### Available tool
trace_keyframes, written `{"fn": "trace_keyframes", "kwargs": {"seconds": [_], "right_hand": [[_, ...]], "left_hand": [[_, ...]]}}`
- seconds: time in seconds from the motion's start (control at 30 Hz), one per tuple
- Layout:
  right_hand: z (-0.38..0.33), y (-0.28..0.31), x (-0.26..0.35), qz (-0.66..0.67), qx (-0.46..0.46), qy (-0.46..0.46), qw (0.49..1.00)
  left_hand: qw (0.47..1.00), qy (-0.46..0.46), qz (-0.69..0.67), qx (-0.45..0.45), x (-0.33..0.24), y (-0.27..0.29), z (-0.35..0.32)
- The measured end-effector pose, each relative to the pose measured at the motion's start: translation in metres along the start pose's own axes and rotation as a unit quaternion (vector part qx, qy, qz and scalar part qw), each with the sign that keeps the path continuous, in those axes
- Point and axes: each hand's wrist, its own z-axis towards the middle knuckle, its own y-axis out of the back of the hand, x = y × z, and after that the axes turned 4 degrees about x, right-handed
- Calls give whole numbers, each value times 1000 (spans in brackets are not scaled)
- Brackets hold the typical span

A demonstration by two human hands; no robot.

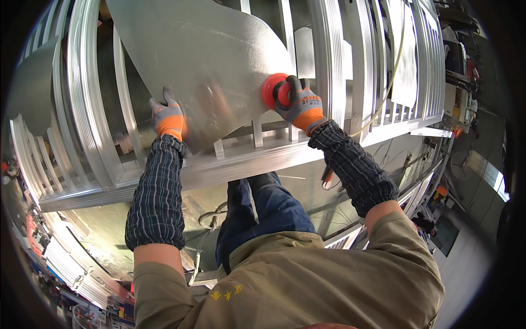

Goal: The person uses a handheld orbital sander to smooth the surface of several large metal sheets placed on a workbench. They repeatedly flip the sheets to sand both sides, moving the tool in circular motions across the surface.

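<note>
A large grey metal sheet with a curved right edge lies over the silvery slatted metal frame. My left hand, in a grey and orange glove, is closed at the sheet's left edge near its lower corner. On the right, my gloved right hand grips a round red suction cup with a dark middle, set against the sheet near its right edge. Part of the cup is hidden by my fingers. Both forearms wear dark checked sleeve covers.
Another grey sheet piece rests on the frame at far left. Pale sheet pieces lie among the slats to the right. A yellowish hose runs down over the frame. Cables lie on the floor by my legs.
</note>
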Motion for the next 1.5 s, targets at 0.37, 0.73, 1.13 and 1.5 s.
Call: {"fn": "trace_keyframes", "kwargs": {"seconds": [0.37,0.73,1.13,1.5], "right_hand": [[-8,-32,78,-52,73,118,989],[-17,-55,144,-135,119,228,957],[-12,-53,176,-181,174,245,936],[-1,-58,200,-223,178,312,906]], "left_hand": [[985,-99,-121,73,20,-18,29],[984,-127,-124,21,69,80,-55],[945,-267,67,-176,143,83,-120],[948,-244,111,-171,145,66,-114]]}}
